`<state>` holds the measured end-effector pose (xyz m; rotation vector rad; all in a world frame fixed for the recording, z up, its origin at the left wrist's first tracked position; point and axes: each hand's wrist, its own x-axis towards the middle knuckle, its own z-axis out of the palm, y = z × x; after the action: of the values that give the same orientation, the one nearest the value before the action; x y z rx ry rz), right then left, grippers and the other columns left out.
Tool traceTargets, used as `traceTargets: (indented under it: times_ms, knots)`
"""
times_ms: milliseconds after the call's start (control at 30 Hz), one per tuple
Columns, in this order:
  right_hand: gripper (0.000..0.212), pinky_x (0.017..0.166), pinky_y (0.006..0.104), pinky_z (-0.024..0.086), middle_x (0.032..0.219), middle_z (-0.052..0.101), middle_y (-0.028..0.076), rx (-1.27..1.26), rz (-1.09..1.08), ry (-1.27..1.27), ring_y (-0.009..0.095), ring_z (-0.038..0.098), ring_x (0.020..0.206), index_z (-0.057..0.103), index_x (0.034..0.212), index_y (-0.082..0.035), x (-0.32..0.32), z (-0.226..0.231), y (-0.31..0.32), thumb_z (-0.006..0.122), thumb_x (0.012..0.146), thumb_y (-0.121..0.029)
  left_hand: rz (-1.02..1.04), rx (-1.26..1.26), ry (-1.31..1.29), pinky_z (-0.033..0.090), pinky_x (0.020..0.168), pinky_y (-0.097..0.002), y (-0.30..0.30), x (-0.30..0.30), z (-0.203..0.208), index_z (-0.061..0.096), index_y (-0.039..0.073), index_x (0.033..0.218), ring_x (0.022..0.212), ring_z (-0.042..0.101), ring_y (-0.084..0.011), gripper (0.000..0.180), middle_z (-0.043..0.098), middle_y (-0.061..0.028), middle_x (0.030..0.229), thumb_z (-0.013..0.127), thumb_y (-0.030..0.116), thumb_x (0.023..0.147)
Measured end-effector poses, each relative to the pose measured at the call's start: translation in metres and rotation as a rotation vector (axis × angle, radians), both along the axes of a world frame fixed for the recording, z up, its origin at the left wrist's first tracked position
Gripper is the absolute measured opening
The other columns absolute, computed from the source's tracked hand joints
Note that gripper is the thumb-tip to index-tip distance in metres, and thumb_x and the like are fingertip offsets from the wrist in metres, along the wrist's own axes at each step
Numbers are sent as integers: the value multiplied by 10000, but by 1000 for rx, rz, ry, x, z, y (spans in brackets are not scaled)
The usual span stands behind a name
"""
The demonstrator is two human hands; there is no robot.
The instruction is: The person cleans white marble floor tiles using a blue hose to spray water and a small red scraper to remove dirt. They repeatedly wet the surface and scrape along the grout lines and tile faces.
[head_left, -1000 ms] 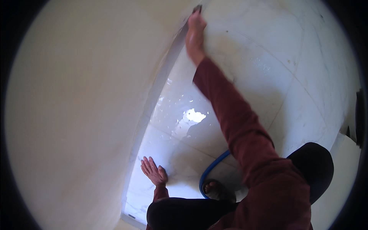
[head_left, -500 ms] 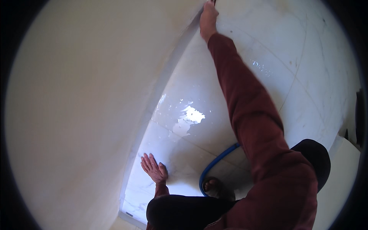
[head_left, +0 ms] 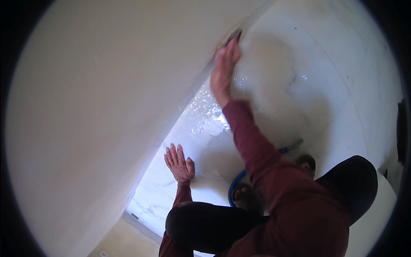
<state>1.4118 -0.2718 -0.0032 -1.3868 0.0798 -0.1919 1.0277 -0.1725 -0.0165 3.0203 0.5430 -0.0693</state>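
Note:
My right hand, slightly blurred, is closed at the foot of the wall, where the wall meets the wet tiled floor. A dark, narrow object shows at its fingertips against the wall's base strip; its kind is too unclear to tell. My left hand lies flat on the white marble-look floor, fingers spread, holding nothing. Between the hands, rippled water glints on the tiles beside the wall.
The pale wall rises along the left. A blue hose with a green end piece lies near my feet, partly under my right arm. Far right stands a dark object.
My right hand has come back along the wall base toward me, and the water there is now more rippled. The hose's green end has come into sight. My left hand stays flat.

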Motion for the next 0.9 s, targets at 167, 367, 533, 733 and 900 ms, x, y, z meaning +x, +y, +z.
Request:
traceTargets:
  times_ms: [167,367,533,733,900]
  knots:
    - [813,1235,467,220,1630,130,256,-21,245,2,401,169,1538,102,1643,-2,-143,15,54,349,1091,-546,28,-11,4,119,1254,-566,4,-15,0,372,100,1583,1550,234,-392,624,311,-170,1661,344,434,1057]
    - [718,1210,396,285,1631,154,225,90,31,40,319,314,1469,125,1645,-17,-94,26,40,359,1124,-452,35,-72,7,109,1261,-560,-6,2,9,403,106,1573,1554,229,-384,632,322,-165,1659,446,370,1000]
    - [782,1243,486,198,1674,8,225,65,246,148,388,78,1563,22,1650,-32,-262,52,124,354,1109,-489,270,-405,-166,118,1278,-490,10,-40,-22,404,110,1572,1559,235,-338,643,331,-141,1660,462,413,1008]
    - [786,1208,421,266,1621,155,250,135,37,216,348,285,1484,80,1619,61,-176,43,91,340,1122,-489,160,-249,-114,116,1290,-433,1,-7,-5,342,88,1593,1569,209,-323,668,340,-131,1653,484,394,1017]
    - [792,1202,402,282,1635,121,228,106,144,174,332,259,1495,89,1629,33,-243,63,119,348,1115,-511,161,-383,-147,136,1284,-462,12,-27,-17,372,90,1577,1567,220,-307,646,276,-127,1678,530,259,973]
